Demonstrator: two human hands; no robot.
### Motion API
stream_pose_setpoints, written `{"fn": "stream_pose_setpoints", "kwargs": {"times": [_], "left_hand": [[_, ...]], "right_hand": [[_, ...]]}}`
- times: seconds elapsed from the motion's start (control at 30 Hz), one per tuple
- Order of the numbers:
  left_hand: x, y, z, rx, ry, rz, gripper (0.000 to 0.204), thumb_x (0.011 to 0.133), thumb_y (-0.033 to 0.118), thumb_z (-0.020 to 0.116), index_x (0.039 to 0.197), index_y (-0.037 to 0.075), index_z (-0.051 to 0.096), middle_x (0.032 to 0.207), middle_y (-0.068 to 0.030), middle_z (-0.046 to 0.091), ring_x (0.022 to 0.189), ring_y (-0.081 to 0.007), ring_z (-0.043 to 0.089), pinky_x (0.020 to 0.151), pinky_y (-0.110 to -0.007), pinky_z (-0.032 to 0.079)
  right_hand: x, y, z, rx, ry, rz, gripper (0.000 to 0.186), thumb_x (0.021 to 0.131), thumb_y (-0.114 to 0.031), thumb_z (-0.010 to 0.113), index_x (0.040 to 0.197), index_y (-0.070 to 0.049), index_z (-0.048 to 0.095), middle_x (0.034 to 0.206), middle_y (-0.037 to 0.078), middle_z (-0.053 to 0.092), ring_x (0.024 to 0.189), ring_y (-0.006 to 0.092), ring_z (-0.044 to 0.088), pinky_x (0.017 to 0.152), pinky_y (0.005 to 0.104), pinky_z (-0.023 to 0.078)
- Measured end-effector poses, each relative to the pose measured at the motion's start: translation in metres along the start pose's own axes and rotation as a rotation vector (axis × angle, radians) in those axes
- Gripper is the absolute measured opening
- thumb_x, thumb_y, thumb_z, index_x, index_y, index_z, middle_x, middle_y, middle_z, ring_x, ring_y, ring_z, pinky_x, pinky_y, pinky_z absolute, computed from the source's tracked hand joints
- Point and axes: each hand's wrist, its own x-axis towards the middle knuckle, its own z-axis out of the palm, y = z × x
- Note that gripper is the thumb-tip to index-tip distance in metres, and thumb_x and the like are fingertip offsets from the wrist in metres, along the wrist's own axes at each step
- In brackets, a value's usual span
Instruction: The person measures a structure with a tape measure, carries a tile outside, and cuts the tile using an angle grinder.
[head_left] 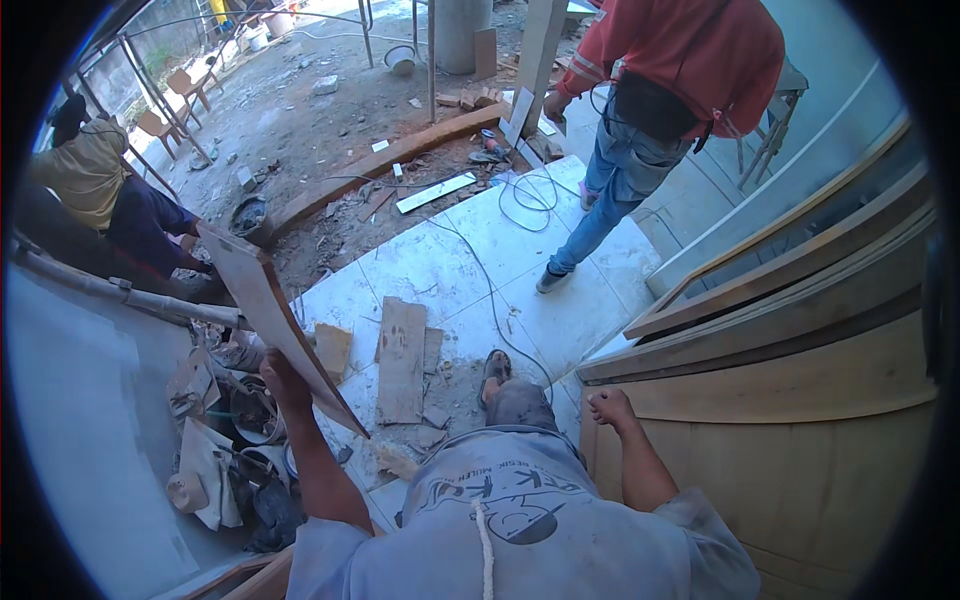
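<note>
My left hand (287, 380) is closed on the lower part of a long flat board (280, 320), pale on its face and brown along its edge. The board stands tilted at my left, its far end reaching toward a crouching person in a yellow shirt (90, 170). My right hand (611, 408) is curled into a loose fist with nothing visible in it, beside a brown wooden door (740, 460). On the tiles ahead of my foot lies a similar flat board (402, 350), with broken pieces around it.
A person in a red top and jeans (640, 130) walks on the white tiled floor (440, 265). A cable (487, 270) snakes across it. Buckets and rubbish (255, 420) crowd the left wall. Beyond a low brick edging (400, 150) is rubble-strewn ground, with a bucket (250, 215).
</note>
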Motion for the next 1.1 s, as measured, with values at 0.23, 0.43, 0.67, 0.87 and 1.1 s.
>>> {"fn": "stream_pose_setpoints", "kwargs": {"times": [0.23, 0.43, 0.67, 0.87, 1.1], "left_hand": [[0.076, -0.081, 0.189, 0.315, -0.277, -0.395, 0.081, 0.086, 0.073, 0.058, 0.083, -0.008, 0.068, 0.067, -0.0101, 0.062, 0.068, -0.0173, 0.053, 0.066, -0.039, 0.046], [0.108, -0.135, 0.326, 0.870, -0.561, -0.734, 0.104, 0.082, 0.089, 0.034, 0.099, -0.007, 0.073, 0.100, -0.0320, 0.069, 0.103, -0.0458, 0.065, 0.091, -0.051, 0.049], [0.134, -0.240, 0.436, 0.938, -0.711, -0.800, 0.106, 0.087, 0.085, 0.024, 0.111, -0.008, 0.070, 0.117, -0.0341, 0.064, 0.117, -0.0451, 0.060, 0.102, -0.050, 0.043], [0.258, -0.165, 0.619, 1.020, -0.728, -1.005, 0.109, 0.086, 0.086, 0.022, 0.113, -0.008, 0.070, 0.125, -0.0334, 0.061, 0.124, -0.0434, 0.056, 0.106, -0.050, 0.040], [0.408, -0.124, 0.804, 0.907, -0.734, -0.830, 0.108, 0.086, 0.086, 0.023, 0.112, -0.007, 0.070, 0.122, -0.0350, 0.062, 0.124, -0.0448, 0.056, 0.107, -0.048, 0.039]], "right_hand": [[0.162, -0.101, -0.064, 0.015, 0.027, 0.037, 0.024, 0.088, -0.024, 0.069, 0.088, 0.000, 0.066, 0.075, 0.005, 0.064, 0.057, 0.0121, 0.059, 0.048, 0.0258, 0.047], [0.263, -0.253, -0.171, -0.112, 0.077, -0.123, 0.028, 0.088, -0.027, 0.068, 0.096, 0.001, 0.068, 0.079, 0.006, 0.067, 0.064, 0.0118, 0.062, 0.054, 0.0258, 0.051], [0.407, -0.403, -0.288, 0.025, 0.112, -0.066, 0.028, 0.090, -0.026, 0.067, 0.100, -0.001, 0.067, 0.084, 0.006, 0.067, 0.066, 0.0125, 0.062, 0.057, 0.0257, 0.052], [0.567, -0.527, -0.376, -0.078, 0.157, -0.137, 0.031, 0.087, -0.029, 0.069, 0.099, 0.000, 0.071, 0.083, 0.010, 0.070, 0.070, 0.0176, 0.068, 0.061, 0.0314, 0.054], [0.735, -0.679, -0.491, -0.362, 0.237, -0.337, 0.056, 0.085, -0.034, 0.069, 0.131, -0.003, 0.060, 0.129, 0.025, 0.062, 0.121, 0.0368, 0.059, 0.105, 0.0408, 0.045]]}}
